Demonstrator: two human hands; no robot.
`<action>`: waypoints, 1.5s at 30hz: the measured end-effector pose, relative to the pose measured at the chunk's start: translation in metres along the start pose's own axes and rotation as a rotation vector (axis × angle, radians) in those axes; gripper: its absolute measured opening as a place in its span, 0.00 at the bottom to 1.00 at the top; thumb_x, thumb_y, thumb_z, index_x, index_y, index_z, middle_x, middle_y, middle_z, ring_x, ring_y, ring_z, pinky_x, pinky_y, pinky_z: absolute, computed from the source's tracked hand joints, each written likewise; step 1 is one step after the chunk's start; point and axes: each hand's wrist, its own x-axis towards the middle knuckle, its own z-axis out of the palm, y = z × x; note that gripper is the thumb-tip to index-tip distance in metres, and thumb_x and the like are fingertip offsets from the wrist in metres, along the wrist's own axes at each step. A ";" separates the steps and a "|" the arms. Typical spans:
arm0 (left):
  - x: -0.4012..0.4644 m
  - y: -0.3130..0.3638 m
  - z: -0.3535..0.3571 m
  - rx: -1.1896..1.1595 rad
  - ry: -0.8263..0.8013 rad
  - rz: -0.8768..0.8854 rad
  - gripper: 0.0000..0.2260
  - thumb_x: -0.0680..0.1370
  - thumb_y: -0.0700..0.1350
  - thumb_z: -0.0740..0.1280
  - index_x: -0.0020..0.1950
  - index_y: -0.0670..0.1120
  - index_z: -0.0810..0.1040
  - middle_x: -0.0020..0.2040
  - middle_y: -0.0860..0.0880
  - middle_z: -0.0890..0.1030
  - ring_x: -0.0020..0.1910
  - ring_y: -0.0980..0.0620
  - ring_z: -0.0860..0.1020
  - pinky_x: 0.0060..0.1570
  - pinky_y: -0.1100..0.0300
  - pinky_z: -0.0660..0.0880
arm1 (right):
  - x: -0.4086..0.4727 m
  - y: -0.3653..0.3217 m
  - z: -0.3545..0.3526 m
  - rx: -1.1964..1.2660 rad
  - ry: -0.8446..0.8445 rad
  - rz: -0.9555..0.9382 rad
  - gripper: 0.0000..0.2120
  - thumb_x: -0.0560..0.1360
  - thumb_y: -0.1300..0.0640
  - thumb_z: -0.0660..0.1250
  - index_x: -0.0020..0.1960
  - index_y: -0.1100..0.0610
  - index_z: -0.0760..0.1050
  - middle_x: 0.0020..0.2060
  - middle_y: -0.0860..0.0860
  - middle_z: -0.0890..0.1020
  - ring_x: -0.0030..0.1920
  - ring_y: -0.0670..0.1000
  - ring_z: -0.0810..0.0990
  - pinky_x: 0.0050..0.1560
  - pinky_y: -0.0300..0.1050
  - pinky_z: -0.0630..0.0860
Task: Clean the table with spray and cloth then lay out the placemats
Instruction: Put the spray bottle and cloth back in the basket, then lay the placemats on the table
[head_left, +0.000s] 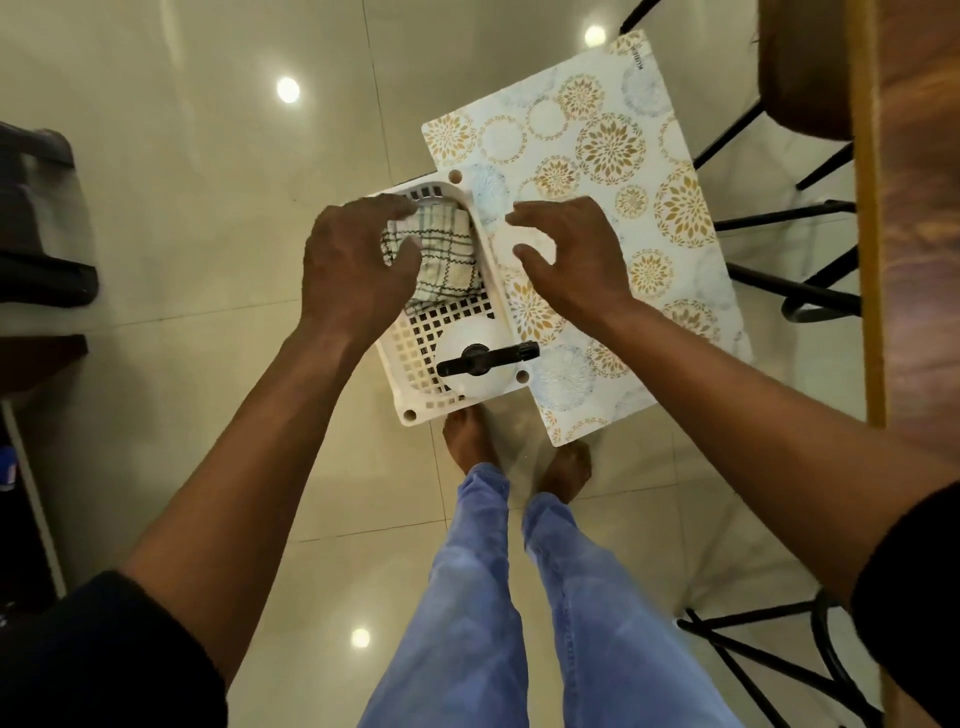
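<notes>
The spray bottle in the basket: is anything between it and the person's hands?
Nothing visible. The spray bottle stands uncovered at the basket's near end; the left hand is on the checked cloth, the right hand hovers over the placemats.
</notes>
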 end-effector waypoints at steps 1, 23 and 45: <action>0.000 0.017 -0.010 -0.080 0.005 -0.007 0.14 0.79 0.49 0.69 0.63 0.49 0.86 0.56 0.54 0.87 0.53 0.55 0.84 0.59 0.52 0.81 | -0.010 -0.001 -0.009 0.065 0.046 0.074 0.15 0.77 0.54 0.70 0.64 0.49 0.82 0.61 0.45 0.83 0.62 0.53 0.77 0.62 0.47 0.72; -0.173 0.088 0.120 -0.361 -0.687 -0.565 0.15 0.75 0.55 0.71 0.40 0.43 0.83 0.37 0.43 0.82 0.37 0.47 0.79 0.44 0.52 0.78 | -0.198 0.057 0.002 0.749 0.299 1.268 0.15 0.76 0.55 0.74 0.60 0.54 0.74 0.52 0.52 0.81 0.49 0.53 0.81 0.50 0.52 0.80; -0.142 0.075 0.211 -1.103 -0.101 -1.116 0.12 0.86 0.34 0.64 0.65 0.46 0.80 0.68 0.42 0.83 0.56 0.45 0.84 0.41 0.56 0.82 | -0.183 0.091 0.023 1.431 0.394 1.486 0.23 0.77 0.69 0.70 0.71 0.58 0.74 0.50 0.55 0.86 0.50 0.57 0.86 0.42 0.51 0.81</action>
